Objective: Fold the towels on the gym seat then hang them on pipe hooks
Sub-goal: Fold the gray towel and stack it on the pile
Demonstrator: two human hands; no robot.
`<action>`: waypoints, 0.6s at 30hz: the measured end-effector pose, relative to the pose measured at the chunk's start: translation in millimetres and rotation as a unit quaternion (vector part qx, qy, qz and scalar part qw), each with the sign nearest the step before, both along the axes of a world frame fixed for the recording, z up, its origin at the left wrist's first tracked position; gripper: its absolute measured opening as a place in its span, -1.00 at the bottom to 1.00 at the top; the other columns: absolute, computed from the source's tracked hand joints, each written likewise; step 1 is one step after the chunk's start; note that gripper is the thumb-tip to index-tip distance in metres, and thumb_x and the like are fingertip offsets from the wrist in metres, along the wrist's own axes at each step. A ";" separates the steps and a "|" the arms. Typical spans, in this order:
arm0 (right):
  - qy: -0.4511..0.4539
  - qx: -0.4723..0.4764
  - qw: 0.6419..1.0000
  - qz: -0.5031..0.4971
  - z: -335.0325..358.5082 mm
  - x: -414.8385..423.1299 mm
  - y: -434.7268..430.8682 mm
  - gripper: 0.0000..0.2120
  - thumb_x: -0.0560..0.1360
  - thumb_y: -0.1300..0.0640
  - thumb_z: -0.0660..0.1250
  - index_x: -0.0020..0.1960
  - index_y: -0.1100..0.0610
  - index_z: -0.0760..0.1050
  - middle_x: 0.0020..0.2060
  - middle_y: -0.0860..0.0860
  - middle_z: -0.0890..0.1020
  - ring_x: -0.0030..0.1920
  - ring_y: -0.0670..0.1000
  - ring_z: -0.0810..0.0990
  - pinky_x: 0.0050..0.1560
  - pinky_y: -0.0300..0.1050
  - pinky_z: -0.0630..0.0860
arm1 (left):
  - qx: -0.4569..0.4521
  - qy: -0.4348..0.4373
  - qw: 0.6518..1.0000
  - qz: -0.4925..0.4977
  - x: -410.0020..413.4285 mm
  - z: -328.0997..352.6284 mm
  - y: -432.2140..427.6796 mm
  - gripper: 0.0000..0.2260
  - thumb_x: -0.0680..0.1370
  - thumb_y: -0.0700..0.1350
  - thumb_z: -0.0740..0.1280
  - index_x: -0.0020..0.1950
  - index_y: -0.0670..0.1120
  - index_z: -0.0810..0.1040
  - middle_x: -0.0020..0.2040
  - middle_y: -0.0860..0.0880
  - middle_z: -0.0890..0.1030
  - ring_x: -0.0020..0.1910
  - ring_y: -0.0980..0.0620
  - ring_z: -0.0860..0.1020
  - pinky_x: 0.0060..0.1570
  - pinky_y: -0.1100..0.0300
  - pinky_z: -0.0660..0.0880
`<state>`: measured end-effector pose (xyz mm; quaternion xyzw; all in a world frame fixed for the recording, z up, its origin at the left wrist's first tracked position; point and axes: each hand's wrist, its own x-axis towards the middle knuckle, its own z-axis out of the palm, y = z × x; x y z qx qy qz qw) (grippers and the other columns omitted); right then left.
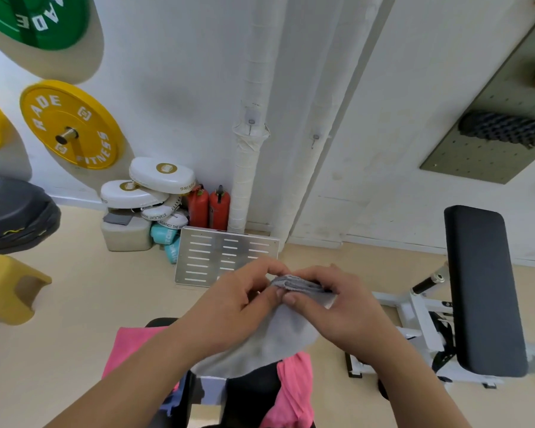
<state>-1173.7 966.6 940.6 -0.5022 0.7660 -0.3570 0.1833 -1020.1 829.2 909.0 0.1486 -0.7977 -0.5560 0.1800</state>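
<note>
Both hands pinch one folded grey towel (278,332) above the gym seat (250,393).
Head view: left hand (229,307) & right hand (337,307) grip its top edge. Approx halfway, I'd judge: 1 grey folded, not hung; 2 pink towels (294,390) unfolded on seat. 2 pipe hooks (251,122) bare.
</note>
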 end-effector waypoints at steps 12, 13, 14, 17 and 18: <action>-0.051 -0.023 0.960 -0.273 -14.7 -38.1 4.3 -0.74 0.65 -0.04 0.27 -0.09 0.12 0.51 -0.22 0.07 0.62 -0.19 0.05 0.56 -0.24 -0.17 0.44 | -0.043 -0.300 0.951 -0.054 17.1 -81.0 -13.8 -0.74 0.35 0.12 0.50 -0.13 0.00 0.58 -0.23 0.06 0.58 -0.22 0.05 0.57 -0.19 0.18 0.49; -0.056 -0.023 0.954 -0.293 -18.7 -45.0 8.7 -0.73 0.66 -0.05 0.25 -0.07 0.14 0.50 -0.19 0.12 0.62 -0.15 0.11 0.57 -0.22 -0.13 0.44 | -0.039 -0.305 0.950 -0.047 21.1 -87.9 -16.3 -0.72 0.34 0.14 0.51 -0.15 -0.02 0.58 -0.26 0.07 0.55 -0.26 0.07 0.53 -0.22 0.20 0.44; -0.063 -0.021 0.949 -0.309 -23.7 -51.2 12.8 -0.71 0.67 -0.05 0.24 -0.04 0.17 0.50 -0.14 0.18 0.62 -0.11 0.17 0.58 -0.20 -0.10 0.44 | -0.030 -0.303 0.952 -0.037 24.0 -92.5 -18.1 -0.71 0.34 0.15 0.52 -0.16 -0.02 0.59 -0.28 0.09 0.53 -0.29 0.11 0.49 -0.23 0.20 0.42; -0.073 -0.013 0.935 -0.348 -40.0 -64.8 24.8 -0.66 0.68 -0.06 0.20 -0.01 0.23 0.47 -0.07 0.26 0.61 -0.15 0.17 0.53 -0.20 -0.08 0.43 | 0.023 -0.273 0.962 0.010 26.0 -95.1 -21.9 -0.77 0.38 0.07 0.55 -0.17 -0.04 0.63 -0.30 0.08 0.54 -0.32 0.16 0.49 -0.23 0.22 0.44; -0.076 -0.011 0.931 -0.357 -44.4 -67.3 28.7 -0.65 0.69 -0.07 0.19 -0.01 0.23 0.47 -0.07 0.27 0.61 -0.16 0.15 0.52 -0.20 -0.06 0.42 | 0.050 -0.259 0.964 0.034 26.4 -93.2 -22.6 -0.79 0.39 0.04 0.57 -0.17 -0.06 0.64 -0.30 0.07 0.55 -0.32 0.16 0.50 -0.24 0.23 0.44</action>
